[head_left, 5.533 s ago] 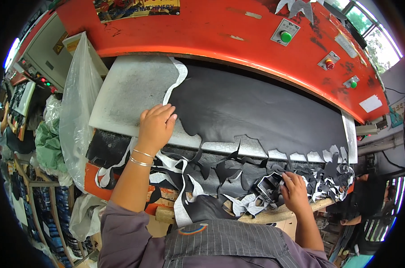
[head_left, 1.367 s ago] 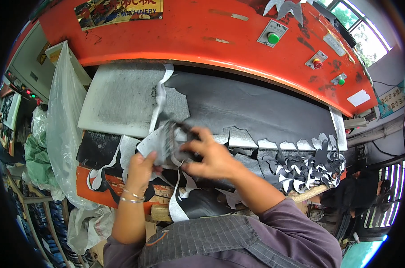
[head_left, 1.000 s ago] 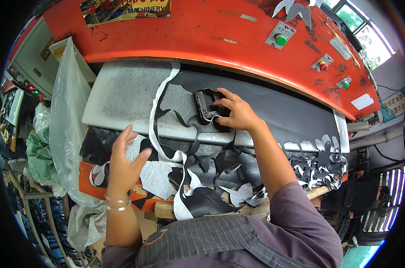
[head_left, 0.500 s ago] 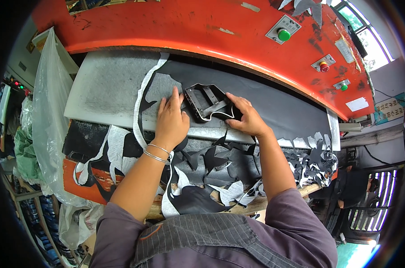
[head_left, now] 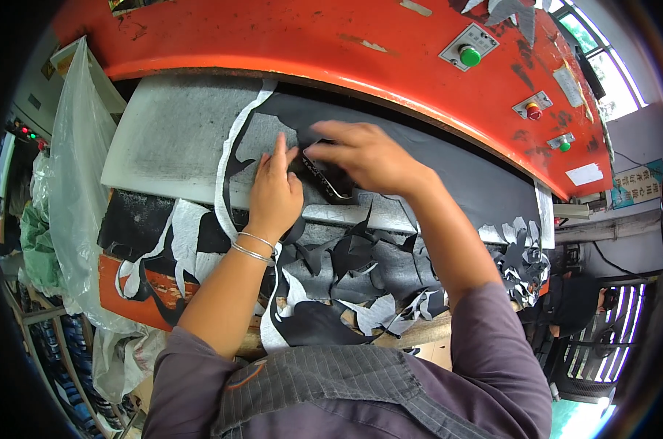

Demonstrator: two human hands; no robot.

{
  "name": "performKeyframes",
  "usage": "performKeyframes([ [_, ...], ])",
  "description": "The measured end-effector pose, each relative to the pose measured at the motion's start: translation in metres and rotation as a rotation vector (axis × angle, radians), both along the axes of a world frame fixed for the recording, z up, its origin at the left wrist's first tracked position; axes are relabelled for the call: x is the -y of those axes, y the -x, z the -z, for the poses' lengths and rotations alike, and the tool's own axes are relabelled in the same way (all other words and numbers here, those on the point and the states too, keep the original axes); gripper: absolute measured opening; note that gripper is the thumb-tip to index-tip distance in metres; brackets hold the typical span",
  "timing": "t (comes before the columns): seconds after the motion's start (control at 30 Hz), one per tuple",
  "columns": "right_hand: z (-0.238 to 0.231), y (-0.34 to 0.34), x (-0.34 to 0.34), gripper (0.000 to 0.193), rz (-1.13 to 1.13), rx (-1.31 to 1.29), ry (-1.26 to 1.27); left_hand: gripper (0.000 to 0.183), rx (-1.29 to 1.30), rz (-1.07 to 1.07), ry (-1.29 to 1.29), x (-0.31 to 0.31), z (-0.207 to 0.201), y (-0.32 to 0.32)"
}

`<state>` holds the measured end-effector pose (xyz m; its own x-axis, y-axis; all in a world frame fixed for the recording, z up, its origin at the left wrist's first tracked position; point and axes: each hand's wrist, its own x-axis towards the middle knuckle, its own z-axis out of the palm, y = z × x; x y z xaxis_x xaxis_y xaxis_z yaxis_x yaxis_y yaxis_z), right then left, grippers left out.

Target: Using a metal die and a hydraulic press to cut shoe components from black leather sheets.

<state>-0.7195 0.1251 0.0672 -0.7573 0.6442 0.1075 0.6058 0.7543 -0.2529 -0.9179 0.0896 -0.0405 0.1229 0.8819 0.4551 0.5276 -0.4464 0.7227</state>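
Observation:
A steel cutting die (head_left: pixel 318 178) rests on a black sheet of leather-like material (head_left: pixel 463 175), mostly hidden under my right hand. My right hand (head_left: pixel 381 162) reaches over the die, fingers stretched to the left and apart, with their tips blurred; whether they touch it I cannot tell. Just left of the die, my left hand (head_left: pixel 276 196) lies with its fingers extended near the cut edge of the sheet, holding nothing. A pale strip of the same material (head_left: pixel 231 146) curves past it. Beneath the sheet is a white cutting board (head_left: pixel 163 121).
An orange press beam (head_left: pixel 287 44) spans the far side, with a large green button (head_left: pixel 469 55) and a red button (head_left: pixel 533 110) on its right. Black and white scraps (head_left: pixel 353 256) litter the near ledge and pile up at right. Clear plastic sheeting (head_left: pixel 79 175) hangs at left.
My right hand has moved from the die's right side to above it, over toward its left, covering most of it. My left hand has barely moved.

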Motion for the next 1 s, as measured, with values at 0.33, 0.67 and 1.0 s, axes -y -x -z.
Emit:
performKeyframes([
  [0.33,-0.013,0.002,-0.039,0.033,-0.334,0.199,-0.078,0.068,0.277,-0.038,0.088,0.010,0.004,0.013],
  [0.67,0.025,-0.053,0.031,0.018,0.843,-0.332,0.508,0.063,0.166,0.123,0.054,0.034,0.011,0.019],
  [1.0,0.064,-0.047,0.051,0.055,0.738,-0.407,0.195,0.060,0.025,0.061,0.011,0.038,0.005,0.022],
])
